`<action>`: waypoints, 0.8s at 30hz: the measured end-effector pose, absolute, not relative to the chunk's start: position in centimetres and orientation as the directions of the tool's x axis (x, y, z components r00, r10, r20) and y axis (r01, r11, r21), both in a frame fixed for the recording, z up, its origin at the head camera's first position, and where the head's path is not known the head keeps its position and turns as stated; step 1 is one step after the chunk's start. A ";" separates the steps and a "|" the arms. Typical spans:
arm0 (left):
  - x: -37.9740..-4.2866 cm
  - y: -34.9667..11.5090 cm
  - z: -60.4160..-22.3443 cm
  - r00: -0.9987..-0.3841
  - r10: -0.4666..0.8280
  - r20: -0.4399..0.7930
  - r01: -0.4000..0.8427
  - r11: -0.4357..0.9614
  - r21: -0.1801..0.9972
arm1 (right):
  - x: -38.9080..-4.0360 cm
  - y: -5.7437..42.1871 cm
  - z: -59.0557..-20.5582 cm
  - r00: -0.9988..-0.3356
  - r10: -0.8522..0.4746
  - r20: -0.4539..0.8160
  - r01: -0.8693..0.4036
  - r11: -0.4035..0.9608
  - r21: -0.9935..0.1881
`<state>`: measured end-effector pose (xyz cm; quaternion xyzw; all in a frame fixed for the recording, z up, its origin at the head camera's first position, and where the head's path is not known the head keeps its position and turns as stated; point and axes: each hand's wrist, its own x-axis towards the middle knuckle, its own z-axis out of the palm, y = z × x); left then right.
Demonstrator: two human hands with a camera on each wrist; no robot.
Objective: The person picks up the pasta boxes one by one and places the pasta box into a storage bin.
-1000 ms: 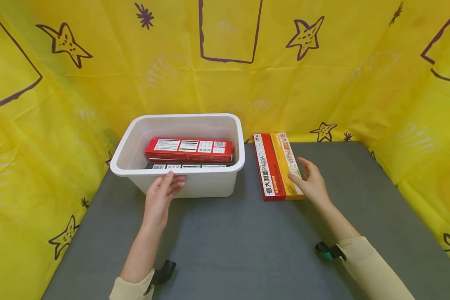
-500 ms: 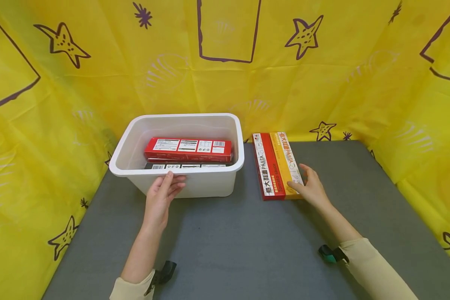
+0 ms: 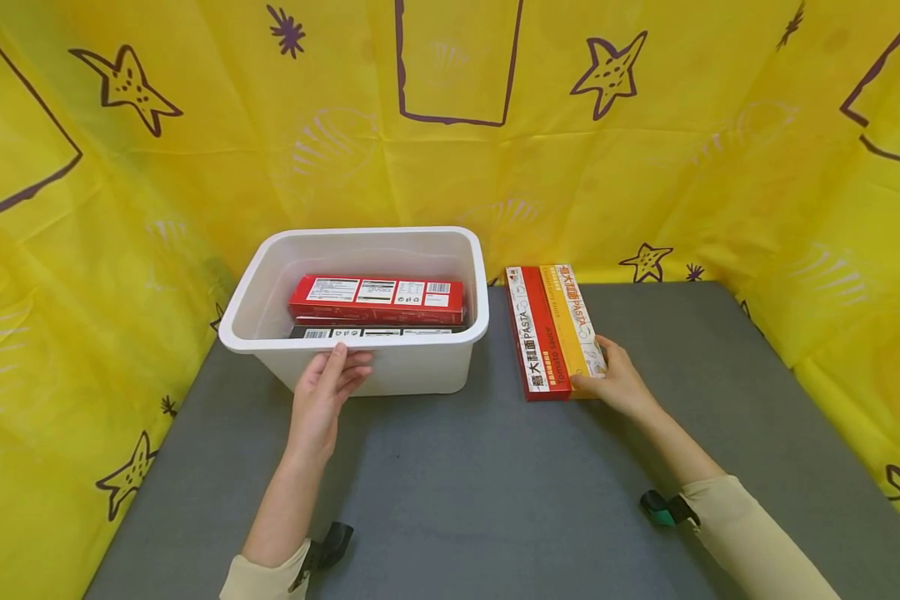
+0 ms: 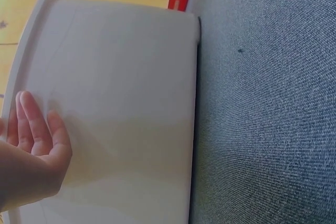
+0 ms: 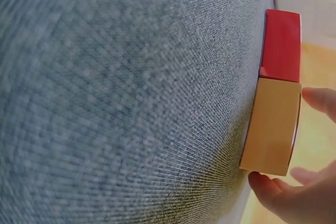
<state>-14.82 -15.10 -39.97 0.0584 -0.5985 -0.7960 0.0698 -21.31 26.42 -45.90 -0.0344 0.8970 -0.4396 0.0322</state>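
Observation:
My left hand holds the front rim of a white plastic bin, thumb at the rim and fingers beneath it against the outer wall. In the left wrist view those fingers lie along the wall. On the right, my right hand pinches the near end of a yellow pasta box, thumb on its top and fingers on its right side. The box lies flat against a red pasta box labelled Tomato sauce. In the right wrist view, the ends of the yellow box and red box stand flush.
Inside the bin a red box lies on top, with a black box partly hidden by the front rim. A grey cloth covers the table. Yellow printed fabric hangs behind and at both sides.
My right hand has moved slightly nearer and its fingers have closed in on the yellow box's near end. The left hand and bin have stayed in place.

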 end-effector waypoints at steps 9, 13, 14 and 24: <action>-14.8 -15.1 -40.1 -0.984 -0.178 -0.009 0.040 -0.271 0.962 | -21.3 26.2 -46.2 -0.991 -0.133 0.028 -0.103 0.596 -0.797; -14.8 -15.1 -40.1 -0.984 -0.179 -0.012 0.037 -0.269 0.962 | -21.4 26.2 -46.2 -0.990 -0.141 0.033 -0.111 0.593 -0.798; -14.8 -15.1 -40.1 -0.984 -0.179 -0.013 0.036 -0.269 0.962 | -21.4 26.2 -46.1 -0.989 -0.142 0.035 -0.114 0.594 -0.796; -14.9 -15.1 -40.0 -0.983 -0.180 -0.022 0.027 -0.267 0.963 | -21.3 26.2 -46.0 -0.993 -0.121 0.003 -0.080 0.634 -0.769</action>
